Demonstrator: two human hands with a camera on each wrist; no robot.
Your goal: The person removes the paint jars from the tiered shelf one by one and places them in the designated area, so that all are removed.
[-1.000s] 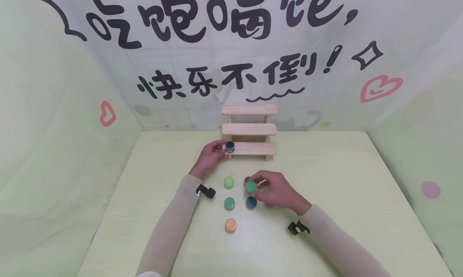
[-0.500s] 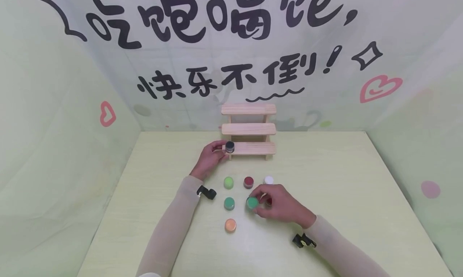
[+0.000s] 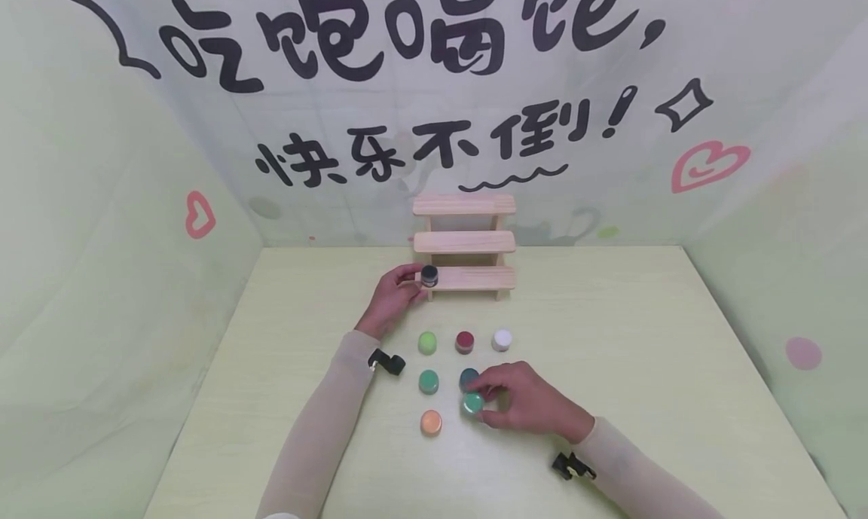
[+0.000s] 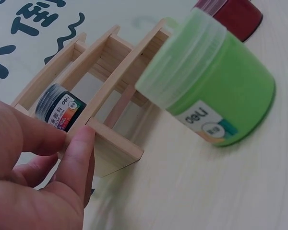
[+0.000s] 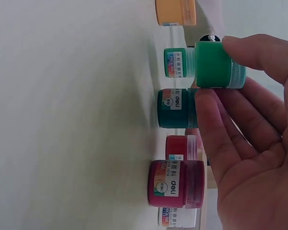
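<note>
My right hand (image 3: pixel 532 402) pinches a green paint jar (image 5: pixel 213 64) between thumb and fingers, above the table just in front of a dark teal paint jar (image 3: pixel 469 377). In the right wrist view the held jar lies sideways across the picture, its clear lid toward the palm. My left hand (image 3: pixel 392 297) grips the left end of the lowest step of a small wooden three-step stand (image 3: pixel 475 242), thumb and forefinger at the board's edge. On that step, right beside the fingers, a black paint jar (image 4: pixel 61 108) stands upright.
Other paint jars stand in rows on the table (image 3: pixel 583 300): light green (image 3: pixel 427 343), dark red (image 3: pixel 464 342), white (image 3: pixel 502 340), green (image 3: pixel 429 381) and orange (image 3: pixel 431 422). A crimson jar (image 5: pixel 170 183) shows in the right wrist view. A printed cloth (image 3: pixel 353 218) hangs behind the stand.
My right hand has moved the green jar toward the front of the table, from by the dark red jar past the teal one. The red and white jars are uncovered. My left hand stays put.
</note>
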